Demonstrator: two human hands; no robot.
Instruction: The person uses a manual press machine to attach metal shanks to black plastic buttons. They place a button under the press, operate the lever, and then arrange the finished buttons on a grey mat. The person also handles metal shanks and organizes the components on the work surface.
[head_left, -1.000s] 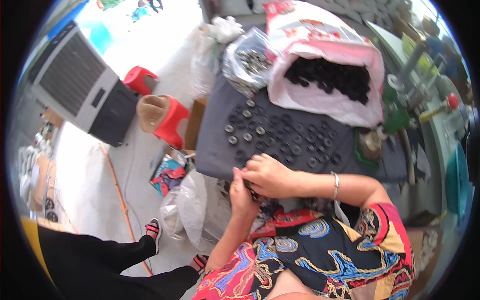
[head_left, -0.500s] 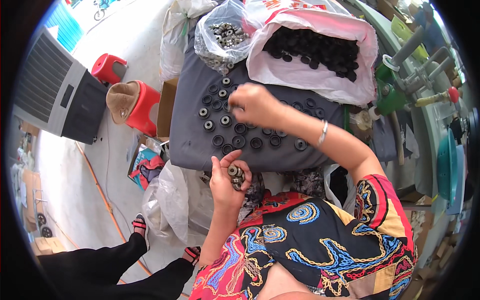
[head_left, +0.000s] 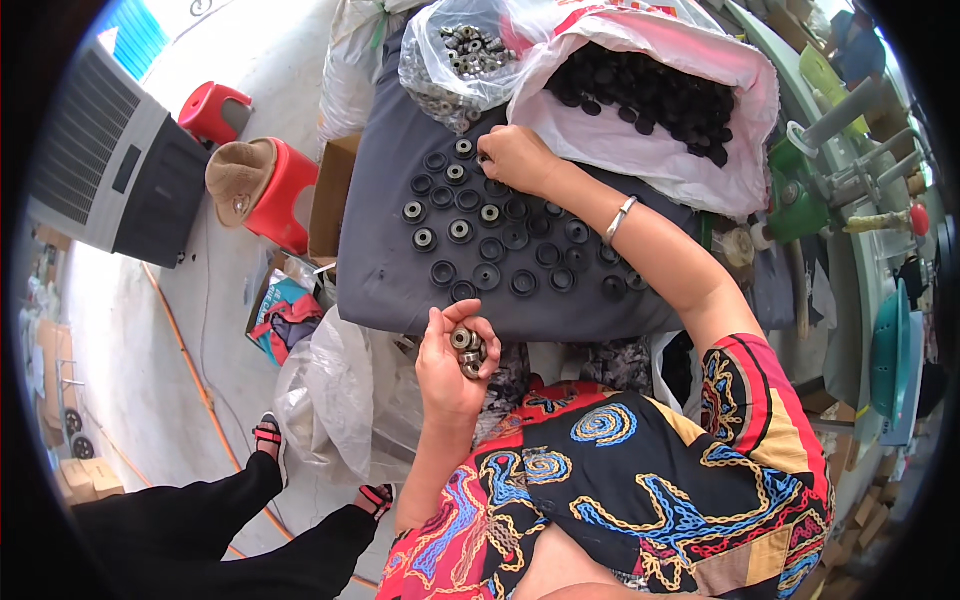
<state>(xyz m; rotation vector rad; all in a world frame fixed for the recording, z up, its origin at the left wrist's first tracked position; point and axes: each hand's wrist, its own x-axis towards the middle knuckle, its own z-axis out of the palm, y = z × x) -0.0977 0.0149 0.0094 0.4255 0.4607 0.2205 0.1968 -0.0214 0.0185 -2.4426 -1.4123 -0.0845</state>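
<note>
My left hand [head_left: 452, 365], palm up in front of the cushion's near edge, is curled around several small metal bearings [head_left: 466, 346]. Over the far rows of parts, my right hand [head_left: 518, 160] pinches what looks like a small metal bearing [head_left: 483, 158], mostly hidden by the fingertips. Black rubber rings [head_left: 523, 283] lie in loose rows on the dark grey cushion [head_left: 385, 285]. Several rings toward the left have a metal bearing [head_left: 460, 230] seated in the middle; others show only their black centres.
A clear plastic bag of metal bearings [head_left: 455, 95] stands at the far edge. Beside it, an open white sack [head_left: 745, 180] holds many black round parts. A green machine with handles [head_left: 795, 190] is at right. Red stools [head_left: 285, 200] and a cardboard box [head_left: 332, 205] are at left.
My right hand has moved slightly farther away and is now steady rather than blurred. A ring with a bearing in it now shows where the hand was. The left hand stays about in place.
</note>
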